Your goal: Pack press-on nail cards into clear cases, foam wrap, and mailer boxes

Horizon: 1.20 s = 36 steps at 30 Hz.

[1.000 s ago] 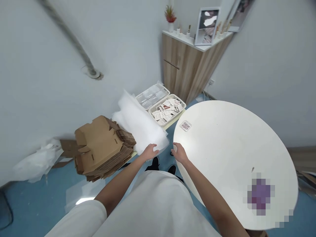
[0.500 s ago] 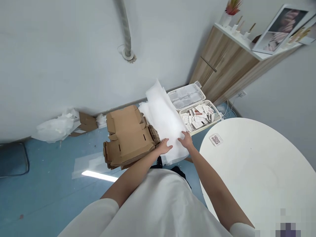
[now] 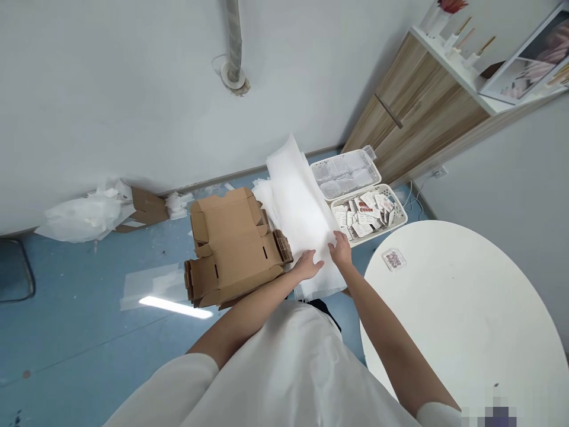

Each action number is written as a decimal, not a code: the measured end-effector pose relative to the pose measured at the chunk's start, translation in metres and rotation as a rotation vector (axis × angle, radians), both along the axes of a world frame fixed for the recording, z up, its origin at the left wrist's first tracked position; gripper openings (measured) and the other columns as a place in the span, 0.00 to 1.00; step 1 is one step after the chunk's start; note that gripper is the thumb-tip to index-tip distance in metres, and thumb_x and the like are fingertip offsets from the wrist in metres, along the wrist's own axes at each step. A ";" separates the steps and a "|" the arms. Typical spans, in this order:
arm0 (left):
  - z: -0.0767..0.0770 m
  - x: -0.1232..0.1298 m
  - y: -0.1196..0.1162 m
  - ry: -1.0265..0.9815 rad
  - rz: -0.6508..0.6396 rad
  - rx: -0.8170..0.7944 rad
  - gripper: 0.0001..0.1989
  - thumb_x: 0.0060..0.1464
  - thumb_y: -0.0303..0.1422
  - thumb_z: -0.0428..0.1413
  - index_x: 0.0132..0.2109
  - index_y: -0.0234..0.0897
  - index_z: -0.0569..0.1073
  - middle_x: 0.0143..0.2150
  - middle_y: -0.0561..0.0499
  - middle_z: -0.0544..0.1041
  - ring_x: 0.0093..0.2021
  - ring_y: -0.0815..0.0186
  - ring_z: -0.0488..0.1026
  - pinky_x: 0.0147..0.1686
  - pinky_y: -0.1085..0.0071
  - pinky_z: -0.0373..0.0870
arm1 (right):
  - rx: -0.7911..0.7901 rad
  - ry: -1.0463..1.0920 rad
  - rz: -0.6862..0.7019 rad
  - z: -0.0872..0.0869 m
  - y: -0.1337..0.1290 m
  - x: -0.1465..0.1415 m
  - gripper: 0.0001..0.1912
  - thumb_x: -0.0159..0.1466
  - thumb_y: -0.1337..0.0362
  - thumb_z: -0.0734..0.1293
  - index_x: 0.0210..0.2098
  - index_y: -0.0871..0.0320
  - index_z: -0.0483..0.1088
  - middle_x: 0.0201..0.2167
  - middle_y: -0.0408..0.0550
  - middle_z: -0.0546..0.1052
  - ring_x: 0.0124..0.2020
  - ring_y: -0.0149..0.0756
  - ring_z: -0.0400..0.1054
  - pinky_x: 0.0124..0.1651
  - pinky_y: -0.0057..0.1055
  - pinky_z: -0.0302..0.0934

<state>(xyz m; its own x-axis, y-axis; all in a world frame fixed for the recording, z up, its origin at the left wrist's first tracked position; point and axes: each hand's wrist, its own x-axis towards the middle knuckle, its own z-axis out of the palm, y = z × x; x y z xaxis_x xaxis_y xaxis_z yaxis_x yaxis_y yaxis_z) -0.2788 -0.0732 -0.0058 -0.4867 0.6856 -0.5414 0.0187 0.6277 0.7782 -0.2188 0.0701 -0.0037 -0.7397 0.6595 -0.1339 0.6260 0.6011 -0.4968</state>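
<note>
- White sheets [image 3: 300,207] lie in a loose pile at the middle of the view, the centre of the clock here; their far end rises to a raised corner at 12 o'clock.
- Left hand [image 3: 309,265], at 6 o'clock, is over the near part of the sheets, thumb spread from the fingers, nothing seen in its grasp.
- Right hand [image 3: 341,250], at 4 o'clock, is by the sheets' right edge, thumb and fingers likewise spread. Whether either hand's fingertips touch the sheets, I cannot tell.
- Cartons [image 3: 233,237], brown and flattened, are stacked just beside the sheets, between 8 and 9 o'clock; the top one shows two dark slots.
- A basket [image 3: 377,235] at 3 o'clock holds many small printed cards [image 3: 365,212]; a second basket [image 3: 312,172], between 1 and 2, holds clear packs [image 3: 344,172].
- A round white table [image 3: 462,308] takes up 4 o'clock, with a small clear case [image 3: 393,259] near its edge.
- Further off: a wood-grain cabinet [image 3: 422,101] between 1 and 2, a wrapped pipe [image 3: 233,41] at 11 on the wall, and a white bag [image 3: 89,213] beside a brown box [image 3: 150,207] at 9, on the blue floor [image 3: 89,338].
</note>
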 end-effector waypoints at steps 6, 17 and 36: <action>0.000 0.003 -0.003 -0.003 -0.001 -0.053 0.31 0.47 0.43 0.51 0.56 0.30 0.59 0.61 0.37 0.56 0.61 0.53 0.51 0.57 0.61 0.48 | 0.006 -0.146 -0.055 -0.009 -0.008 -0.009 0.29 0.56 0.64 0.60 0.56 0.61 0.53 0.56 0.61 0.59 0.57 0.52 0.51 0.54 0.48 0.46; 0.001 0.005 0.015 0.088 0.256 0.080 0.22 0.51 0.38 0.50 0.52 0.33 0.64 0.54 0.39 0.65 0.51 0.58 0.65 0.51 0.62 0.60 | -0.368 0.227 -0.077 -0.001 -0.004 -0.029 0.17 0.58 0.59 0.56 0.44 0.60 0.62 0.37 0.51 0.70 0.37 0.37 0.65 0.43 0.35 0.59; 0.005 -0.006 0.048 -0.259 0.637 0.301 0.13 0.49 0.38 0.48 0.24 0.35 0.67 0.22 0.54 0.66 0.26 0.70 0.66 0.28 0.74 0.64 | -0.235 0.327 -0.060 0.038 0.015 -0.002 0.15 0.60 0.60 0.55 0.45 0.58 0.60 0.43 0.54 0.65 0.45 0.39 0.61 0.49 0.41 0.56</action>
